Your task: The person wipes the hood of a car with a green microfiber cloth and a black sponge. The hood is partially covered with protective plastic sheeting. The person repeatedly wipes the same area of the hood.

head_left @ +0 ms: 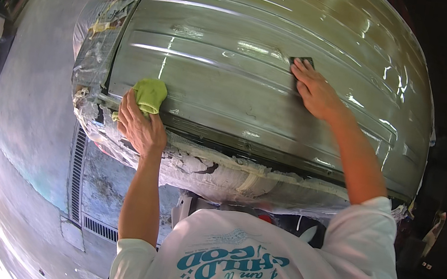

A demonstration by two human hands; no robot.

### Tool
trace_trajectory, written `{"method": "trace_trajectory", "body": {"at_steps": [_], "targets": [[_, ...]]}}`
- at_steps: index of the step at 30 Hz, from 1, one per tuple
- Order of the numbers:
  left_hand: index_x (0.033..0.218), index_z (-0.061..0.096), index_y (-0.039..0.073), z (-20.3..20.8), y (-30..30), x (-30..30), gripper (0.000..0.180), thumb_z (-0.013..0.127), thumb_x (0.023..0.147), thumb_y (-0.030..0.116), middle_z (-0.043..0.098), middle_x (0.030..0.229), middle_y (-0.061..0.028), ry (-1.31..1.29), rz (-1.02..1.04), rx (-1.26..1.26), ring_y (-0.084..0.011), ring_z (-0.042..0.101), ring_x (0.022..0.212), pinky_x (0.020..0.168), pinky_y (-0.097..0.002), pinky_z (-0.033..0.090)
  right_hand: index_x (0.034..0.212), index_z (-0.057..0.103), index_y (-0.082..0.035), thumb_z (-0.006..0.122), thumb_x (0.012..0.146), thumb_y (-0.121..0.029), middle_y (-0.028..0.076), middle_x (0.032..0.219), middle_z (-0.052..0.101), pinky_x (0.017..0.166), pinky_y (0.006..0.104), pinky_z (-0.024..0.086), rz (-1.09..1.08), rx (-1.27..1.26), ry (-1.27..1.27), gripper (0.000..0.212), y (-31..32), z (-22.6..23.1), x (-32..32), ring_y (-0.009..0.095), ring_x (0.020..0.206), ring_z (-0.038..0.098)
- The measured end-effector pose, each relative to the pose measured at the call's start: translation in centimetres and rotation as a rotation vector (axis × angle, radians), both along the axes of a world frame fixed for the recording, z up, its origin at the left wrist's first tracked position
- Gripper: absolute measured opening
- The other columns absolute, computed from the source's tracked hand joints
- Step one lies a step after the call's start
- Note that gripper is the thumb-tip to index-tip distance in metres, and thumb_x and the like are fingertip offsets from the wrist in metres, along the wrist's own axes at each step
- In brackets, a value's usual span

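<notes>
A yellow-green cloth (pixel 150 93) is bunched in my left hand (pixel 142 126), whose fingers close on it at the near left corner of a ribbed, grey-green vehicle panel (pixel 215 85). Farther up the panel, my right hand (pixel 318 95) presses a small dark pad (pixel 300 63) flat against the surface with its fingertips. Most of that pad is hidden beneath the fingers, so its exact kind cannot be made out. Glossy, wet-looking streaks and bright reflections lie across the ribs.
Paper and plastic masking (pixel 101 42) covers the panel's left side. Wrinkled, torn masking film (pixel 212 172) runs along the near edge, between the panel and my body. On the concrete floor (pixel 33 108) at left, a metal drain grate (pixel 77 174) turns a corner.
</notes>
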State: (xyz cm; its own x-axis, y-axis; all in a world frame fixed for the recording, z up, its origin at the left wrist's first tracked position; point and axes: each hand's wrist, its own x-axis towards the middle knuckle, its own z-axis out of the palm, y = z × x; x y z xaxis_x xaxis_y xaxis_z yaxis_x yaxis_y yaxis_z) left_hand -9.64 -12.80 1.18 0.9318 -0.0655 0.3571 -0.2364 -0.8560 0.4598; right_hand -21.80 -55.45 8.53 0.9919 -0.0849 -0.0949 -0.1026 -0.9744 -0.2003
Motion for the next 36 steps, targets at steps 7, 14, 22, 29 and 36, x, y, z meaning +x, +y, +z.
{"method": "trace_trajectory", "body": {"at_steps": [7, 14, 22, 29, 36], "targets": [[0.160, 0.041, 0.010, -0.2, 0.1, -0.1, 0.063, 0.056, 0.105, 0.036, 0.050, 0.155, -0.0158, 0.006, 0.013, 0.027, -0.0378, 0.044, 0.146, 0.118, -0.0554, 0.029, 0.162, 0.044, -0.005, 0.042, 0.112, -0.018, 0.009, 0.175, 0.033, 0.128, 0.0495, 0.036, 0.083, -0.066, 0.005, 0.052, -0.6, 1.0, 2.7, 0.036, 0.159, 0.033], [0.159, 0.042, 0.008, 0.4, -1.1, 0.0, 0.064, 0.059, 0.103, 0.033, 0.050, 0.155, -0.0162, -0.011, -0.020, -0.001, -0.0385, 0.045, 0.144, 0.118, -0.0557, 0.029, 0.161, 0.045, -0.005, 0.043, 0.112, -0.018, 0.008, 0.175, 0.033, 0.131, 0.0475, 0.030, 0.110, -0.090, 0.037, 0.051, -2.3, 0.7, 4.9, 0.034, 0.161, 0.029], [0.160, 0.041, 0.009, 0.0, -0.7, 0.6, 0.064, 0.058, 0.103, 0.034, 0.050, 0.155, -0.0165, 0.019, 0.014, -0.008, -0.0383, 0.045, 0.144, 0.117, -0.0560, 0.029, 0.162, 0.044, -0.005, 0.041, 0.113, -0.016, 0.007, 0.176, 0.031, 0.134, 0.0450, 0.026, 0.248, -0.019, 0.156, 0.051, -3.6, 2.4, 2.9, 0.031, 0.163, 0.026], [0.160, 0.042, 0.009, 0.0, -0.2, -0.1, 0.065, 0.057, 0.103, 0.035, 0.051, 0.155, -0.0170, -0.008, 0.019, -0.001, -0.0383, 0.046, 0.143, 0.119, -0.0552, 0.029, 0.166, 0.038, -0.008, 0.041, 0.114, -0.018, 0.007, 0.178, 0.027, 0.136, 0.0455, 0.019, 0.277, 0.017, 0.178, 0.053, -7.0, 2.4, 0.4, 0.031, 0.165, 0.019], [0.159, 0.043, 0.009, -0.3, -0.3, -0.1, 0.063, 0.057, 0.102, 0.033, 0.052, 0.154, -0.0159, 0.015, 0.042, -0.004, -0.0383, 0.045, 0.144, 0.118, -0.0548, 0.030, 0.162, 0.039, 0.001, 0.053, 0.105, -0.020, 0.019, 0.172, 0.034, 0.131, 0.0511, 0.027, 0.397, -0.146, -0.150, 0.062, -0.7, -2.3, 7.8, 0.041, 0.160, 0.031]]}}
